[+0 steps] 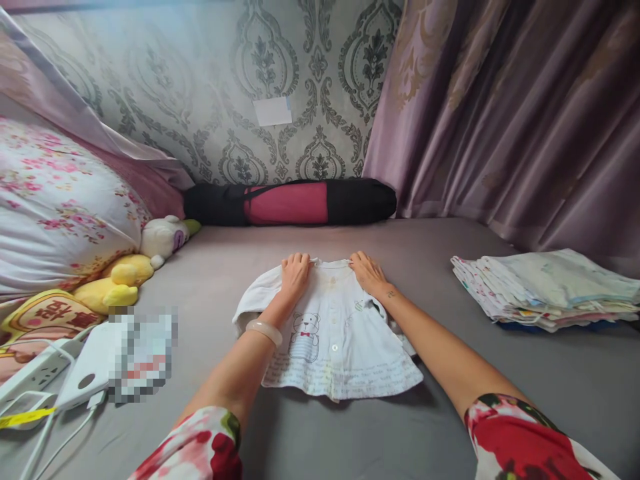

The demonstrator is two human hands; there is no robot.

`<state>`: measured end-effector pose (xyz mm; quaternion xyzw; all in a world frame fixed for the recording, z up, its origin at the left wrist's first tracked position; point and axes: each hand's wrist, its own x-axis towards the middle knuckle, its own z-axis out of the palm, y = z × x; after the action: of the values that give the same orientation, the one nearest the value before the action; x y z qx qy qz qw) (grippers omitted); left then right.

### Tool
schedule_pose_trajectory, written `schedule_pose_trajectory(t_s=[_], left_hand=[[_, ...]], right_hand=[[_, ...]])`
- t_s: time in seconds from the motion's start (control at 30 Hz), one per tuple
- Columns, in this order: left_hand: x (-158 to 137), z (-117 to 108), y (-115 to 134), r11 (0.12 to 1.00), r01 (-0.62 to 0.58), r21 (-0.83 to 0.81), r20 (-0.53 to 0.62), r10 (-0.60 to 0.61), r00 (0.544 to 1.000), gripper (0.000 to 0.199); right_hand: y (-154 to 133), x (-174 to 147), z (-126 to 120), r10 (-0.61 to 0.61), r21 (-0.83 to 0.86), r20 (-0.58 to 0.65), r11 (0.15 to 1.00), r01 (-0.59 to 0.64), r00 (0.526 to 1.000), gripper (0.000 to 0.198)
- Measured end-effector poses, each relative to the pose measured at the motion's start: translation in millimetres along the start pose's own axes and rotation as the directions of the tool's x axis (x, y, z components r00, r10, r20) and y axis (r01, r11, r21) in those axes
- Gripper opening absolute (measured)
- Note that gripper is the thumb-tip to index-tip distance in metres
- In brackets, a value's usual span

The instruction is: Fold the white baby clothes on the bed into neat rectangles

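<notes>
A small white buttoned baby shirt (327, 333) lies front up on the grey bedsheet, with its collar away from me. A bear with a red bow tie is printed on its left side, and rows of small lettering run along the hem. My left hand (296, 273) is closed on the shirt at the left of the collar, fingers curled over the edge. At the right of the collar, my right hand (369, 272) grips the shirt in the same way. Both fingertips are partly hidden. The right sleeve is mostly covered by my forearm.
Folded clothes (550, 287) are stacked at the right. A black and pink long bag (287, 203) lies against the wall. At the left are a floral pillow (65, 207), plush toys (107, 293), a power strip (40, 370), a white power bank (93, 363) with cables, and a blurred item (146, 357).
</notes>
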<state>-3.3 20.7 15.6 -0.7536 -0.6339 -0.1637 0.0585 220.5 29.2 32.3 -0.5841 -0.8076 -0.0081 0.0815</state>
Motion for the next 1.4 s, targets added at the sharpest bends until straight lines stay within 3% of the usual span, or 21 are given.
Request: schedule_pose_trajectory(t_s=[0.27, 0.4, 0.53, 0.67, 0.87, 1.0, 1.07, 1.13, 1.2, 1.4], left_hand=[[17, 7, -2, 0.99, -0.054, 0.132, -0.019, 0.057, 0.998, 0.028], [19, 13, -2, 0.985, -0.074, 0.159, 0.047, 0.067, 0.997, 0.028], [21, 18, -4, 0.995, -0.026, 0.093, 0.122, 0.015, 0.992, 0.032], [22, 11, -13, 0.996, 0.085, 0.024, 0.149, -0.088, 0.985, 0.032], [18, -18, -66, 0.927, 0.332, -0.176, 0.281, -0.276, 0.919, 0.041], [4, -40, -102, 0.817, 0.457, -0.352, 0.366, -0.329, 0.871, 0.045], [-7, -49, -114, 0.773, 0.486, -0.406, 0.401, -0.327, 0.855, 0.05], [-18, -57, -123, 0.71, 0.516, -0.478, 0.437, -0.318, 0.841, 0.052], [-29, -62, -130, 0.662, 0.526, -0.535, 0.464, -0.291, 0.837, 0.048], [-46, -70, -142, 0.569, 0.564, -0.598, 0.561, -0.205, 0.802, 0.035]], right_hand=[[-2, 20, 4, -0.043, -0.16, -0.001, 0.986, 0.042, 0.999, 0.028], [-4, 21, 7, -0.043, -0.162, 0.018, 0.986, 0.045, 0.999, 0.031], [0, 22, 12, 0.018, -0.047, 0.044, 0.999, -0.016, 0.999, 0.03], [16, 27, 9, 0.148, 0.217, 0.087, 0.962, -0.163, 0.985, 0.031], [54, 5, -12, 0.287, 0.558, 0.233, 0.743, -0.369, 0.929, 0.039], [67, -31, -26, 0.309, 0.749, 0.506, 0.305, -0.588, 0.805, 0.028], [70, -49, -32, 0.272, 0.752, 0.557, 0.236, -0.616, 0.785, 0.024], [74, -65, -37, 0.263, 0.758, 0.544, 0.253, -0.602, 0.796, 0.02], [76, -80, -40, 0.291, 0.742, 0.509, 0.327, -0.585, 0.81, 0.019], [73, -114, -33, 0.355, 0.471, 0.451, 0.684, -0.557, 0.819, 0.024]])
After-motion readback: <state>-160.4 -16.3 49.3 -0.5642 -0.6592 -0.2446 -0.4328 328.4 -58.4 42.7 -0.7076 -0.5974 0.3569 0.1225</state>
